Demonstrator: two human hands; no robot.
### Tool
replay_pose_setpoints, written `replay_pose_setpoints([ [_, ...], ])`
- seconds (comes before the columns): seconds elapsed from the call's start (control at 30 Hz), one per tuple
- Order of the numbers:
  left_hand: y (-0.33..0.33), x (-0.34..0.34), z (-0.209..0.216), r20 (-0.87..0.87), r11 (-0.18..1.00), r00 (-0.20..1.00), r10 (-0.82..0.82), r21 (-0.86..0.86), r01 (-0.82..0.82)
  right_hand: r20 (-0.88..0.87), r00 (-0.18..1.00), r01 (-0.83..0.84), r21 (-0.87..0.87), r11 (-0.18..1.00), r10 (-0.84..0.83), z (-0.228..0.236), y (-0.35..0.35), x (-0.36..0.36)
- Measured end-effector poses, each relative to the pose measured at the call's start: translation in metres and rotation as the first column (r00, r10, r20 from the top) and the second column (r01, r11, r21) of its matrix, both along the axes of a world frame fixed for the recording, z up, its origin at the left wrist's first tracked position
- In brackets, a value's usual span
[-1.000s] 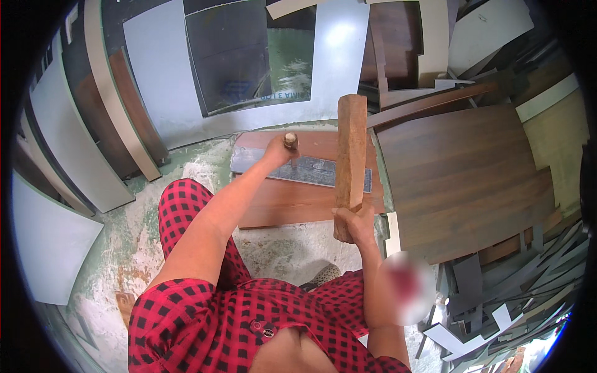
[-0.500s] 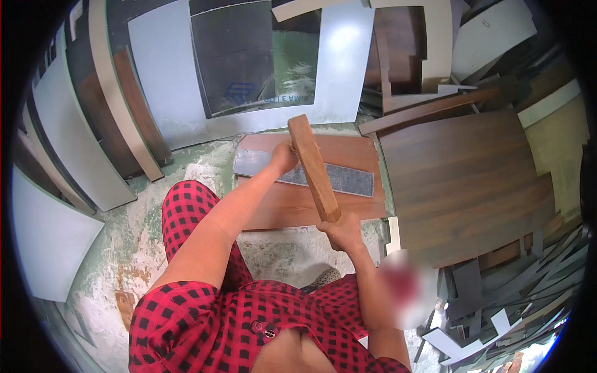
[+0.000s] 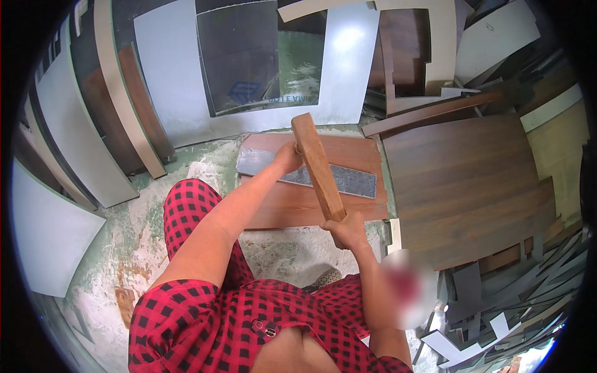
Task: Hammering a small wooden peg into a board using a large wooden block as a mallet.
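A thick brown wooden bar (image 3: 318, 165) slants between my hands above a low wood-grain panel (image 3: 364, 214). Near its far end, my left hand (image 3: 288, 158) grips the bar from the left side; the bar hides part of the fingers. My right hand (image 3: 348, 230) is closed around the near end. Beneath the bar, a dark grey strip (image 3: 354, 180) lies across the panel, its left part pale and shiny. Contact between the bar and the strip cannot be made out.
White and brown boards (image 3: 76, 121) lean at the left. Ahead stands a white panel (image 3: 349, 68) with a rectangular cut-out. To the right lies a large dark wood-grain board (image 3: 460, 186), with a heap of narrow offcuts (image 3: 485, 311) nearer me. My knee (image 3: 189, 208) is at the left.
The whole view has shifted slightly to the right. Both hands keep their grip on the wooden bar, whose tilt looks nearly the same.
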State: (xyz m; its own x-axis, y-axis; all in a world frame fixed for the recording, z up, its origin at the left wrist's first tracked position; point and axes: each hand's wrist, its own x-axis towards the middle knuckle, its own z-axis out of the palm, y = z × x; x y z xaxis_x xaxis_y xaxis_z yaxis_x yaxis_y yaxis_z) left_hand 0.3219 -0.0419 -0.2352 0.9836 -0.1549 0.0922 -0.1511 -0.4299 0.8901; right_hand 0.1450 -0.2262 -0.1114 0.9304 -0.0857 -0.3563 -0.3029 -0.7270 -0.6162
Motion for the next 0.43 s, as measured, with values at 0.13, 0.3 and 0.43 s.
replay_pose_setpoints([
  [0.13,0.032,0.008,-0.027,-0.113,0.993,0.991,-0.067,-0.105,0.055,0.124,0.992,0.009,0.038,0.999,-0.014,0.019,0.017,0.0],
  [0.3,0.004,-0.011,0.021,-0.048,0.98,0.991,-0.124,-0.164,0.115,0.315,0.943,0.049,0.176,0.983,-0.103,0.019,0.006,-0.004],
  [0.43,0.009,-0.005,0.008,-0.06,0.972,0.985,-0.163,-0.179,0.15,0.503,0.862,-0.06,0.218,0.974,-0.06,0.015,0.009,-0.006],
])
